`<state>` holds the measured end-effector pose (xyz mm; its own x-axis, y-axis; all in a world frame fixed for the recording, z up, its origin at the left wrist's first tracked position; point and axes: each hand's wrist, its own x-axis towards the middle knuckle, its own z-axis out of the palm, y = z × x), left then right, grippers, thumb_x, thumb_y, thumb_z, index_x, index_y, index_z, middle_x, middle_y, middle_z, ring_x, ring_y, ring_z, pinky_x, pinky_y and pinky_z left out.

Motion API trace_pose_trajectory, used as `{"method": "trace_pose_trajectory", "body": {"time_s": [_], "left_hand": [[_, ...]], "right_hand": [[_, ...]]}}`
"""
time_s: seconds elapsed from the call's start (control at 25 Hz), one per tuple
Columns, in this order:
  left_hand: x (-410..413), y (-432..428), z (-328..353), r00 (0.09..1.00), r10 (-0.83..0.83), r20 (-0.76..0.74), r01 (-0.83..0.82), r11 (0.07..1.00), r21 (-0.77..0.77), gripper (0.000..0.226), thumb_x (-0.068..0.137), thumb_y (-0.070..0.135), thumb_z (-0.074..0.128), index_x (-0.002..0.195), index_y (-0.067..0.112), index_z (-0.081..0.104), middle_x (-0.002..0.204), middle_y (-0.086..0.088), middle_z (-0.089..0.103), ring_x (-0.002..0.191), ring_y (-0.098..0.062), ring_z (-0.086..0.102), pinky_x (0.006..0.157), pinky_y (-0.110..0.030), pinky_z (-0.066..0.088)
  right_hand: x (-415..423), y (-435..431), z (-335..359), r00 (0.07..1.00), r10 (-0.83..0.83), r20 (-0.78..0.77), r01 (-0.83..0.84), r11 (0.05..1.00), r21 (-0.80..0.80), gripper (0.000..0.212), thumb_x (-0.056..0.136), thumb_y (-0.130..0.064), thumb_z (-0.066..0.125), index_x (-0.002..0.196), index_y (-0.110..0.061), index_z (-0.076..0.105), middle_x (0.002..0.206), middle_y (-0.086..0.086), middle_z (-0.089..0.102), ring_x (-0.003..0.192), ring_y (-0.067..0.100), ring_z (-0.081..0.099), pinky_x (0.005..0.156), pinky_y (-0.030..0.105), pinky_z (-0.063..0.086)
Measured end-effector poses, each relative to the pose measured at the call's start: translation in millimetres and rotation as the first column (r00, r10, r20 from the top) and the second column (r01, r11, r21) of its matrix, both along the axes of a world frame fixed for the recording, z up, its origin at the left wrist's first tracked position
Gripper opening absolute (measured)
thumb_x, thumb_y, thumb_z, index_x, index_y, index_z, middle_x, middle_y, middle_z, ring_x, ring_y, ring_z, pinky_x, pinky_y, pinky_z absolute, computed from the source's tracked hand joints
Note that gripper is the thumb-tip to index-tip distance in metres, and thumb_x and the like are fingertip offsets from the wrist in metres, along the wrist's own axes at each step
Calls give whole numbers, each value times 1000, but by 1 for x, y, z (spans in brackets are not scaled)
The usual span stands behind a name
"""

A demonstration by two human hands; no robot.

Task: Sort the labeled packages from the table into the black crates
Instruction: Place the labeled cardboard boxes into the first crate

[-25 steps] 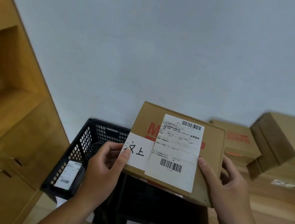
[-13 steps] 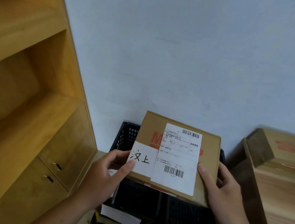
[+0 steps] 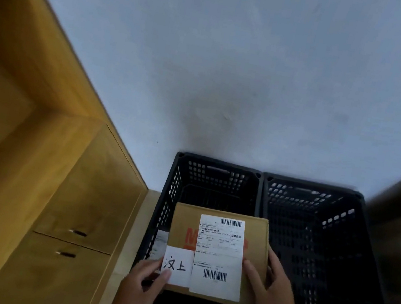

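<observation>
Package point(image 3: 184, 222), a flat brown cardboard box with red print, hangs level over the near half of the left black crate point(image 3: 216, 178), its right edge reaching the wall that this crate shares with its neighbour. Its top faces the camera and carries a white shipping label point(image 3: 218, 258) with two barcodes. A smaller white slip point(image 3: 177, 268) with two handwritten characters sits at the near left corner. Both hands grasp the box. The left hand point(image 3: 140, 291) comes up from the near side of the left crate, with its thumb pressed on the slip and its fingers curled beneath the corner. The right hand point(image 3: 274, 290) clamps the box's right edge, with its thumb lying on the label's margin and its fingers wrapped round the side. The far half of the left crate shows perforated walls and a dark floor. The right black crate point(image 3: 315, 225) touches the left crate's right side. A wooden cabinet point(image 3: 76, 210) with two small handles stands to the left crate's left. A pale wall point(image 3: 234, 77) rises behind the left crate. Far to the right of the left crate are blurred brown shapes that I cannot identify.
</observation>
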<state>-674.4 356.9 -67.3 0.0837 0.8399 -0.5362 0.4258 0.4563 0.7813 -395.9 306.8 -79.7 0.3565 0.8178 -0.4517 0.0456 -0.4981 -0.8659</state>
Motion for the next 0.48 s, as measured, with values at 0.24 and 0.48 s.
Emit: {"method": "trace_pose_trajectory", "body": {"time_s": [0.24,0.48], "left_hand": [[0,29,-97,989,-72,-127,59,993,-104,30,99,34,64,129,31,68,132,12,61,124,-11,57,112,-40,46],[-17,33,-130,993,-76,-91,56,977,-205,25,97,28,69,117,41,68,128,15,63,116,-4,60,95,-21,52]], "right_hand": [[-13,12,-93,997,-66,-34,60,986,-158,84,83,-52,65,157,-42,27,136,-22,54,109,-11,61,85,17,58],[-44,4,-119,992,-92,86,114,943,-312,75,96,-37,65,159,-34,24,148,-5,51,117,11,55,94,24,48]]}}
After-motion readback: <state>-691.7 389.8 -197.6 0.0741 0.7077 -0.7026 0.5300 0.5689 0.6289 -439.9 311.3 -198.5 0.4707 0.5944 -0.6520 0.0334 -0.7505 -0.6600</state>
